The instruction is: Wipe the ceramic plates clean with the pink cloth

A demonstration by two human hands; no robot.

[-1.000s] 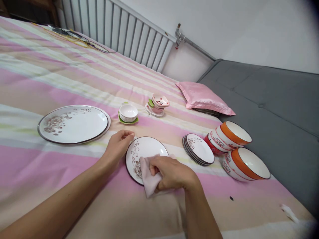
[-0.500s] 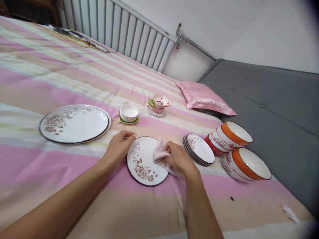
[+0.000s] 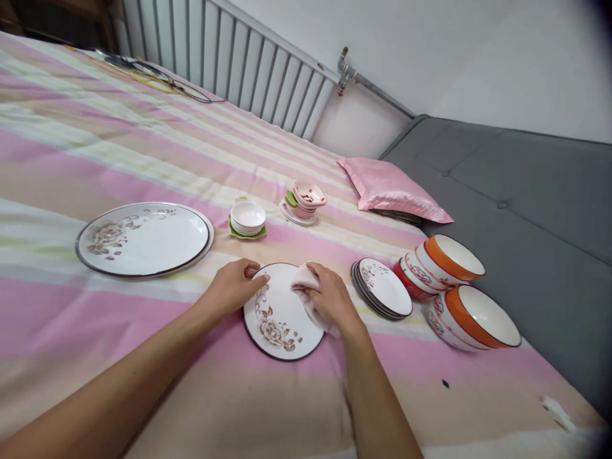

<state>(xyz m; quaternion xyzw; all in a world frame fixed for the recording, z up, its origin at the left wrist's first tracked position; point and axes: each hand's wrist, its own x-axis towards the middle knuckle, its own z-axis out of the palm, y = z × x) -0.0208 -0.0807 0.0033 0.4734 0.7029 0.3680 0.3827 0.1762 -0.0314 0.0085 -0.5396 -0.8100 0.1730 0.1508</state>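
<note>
A round white plate (image 3: pixel 287 319) with a dark rim and brown flower print lies on the striped bedsheet in front of me. My left hand (image 3: pixel 235 285) grips its upper left edge, thumb on top of the rim and fingertips partly hidden beyond it. Bunched in my right hand (image 3: pixel 331 298) is a pale pink cloth (image 3: pixel 305 278), pressed on the plate's right side; part of it hangs below the palm. Just to the right leans a stack of smaller matching plates (image 3: pixel 386 288). A large oval platter (image 3: pixel 153 241), resting on another, lies to the left.
Small white bowls (image 3: pixel 248 215) sit on a green leaf-shaped dish, near a stack of pink-patterned dishes (image 3: pixel 308 197). Orange-rimmed bowls (image 3: pixel 478 319) stand tilted at right by the grey headboard (image 3: pixel 526 185). A pink pillow (image 3: pixel 396 188) and cables (image 3: pixel 162 80) lie farther back.
My left thumb has moved right, over the plate's rim. My right hand has shifted slightly left and up with the cloth across the plate.
</note>
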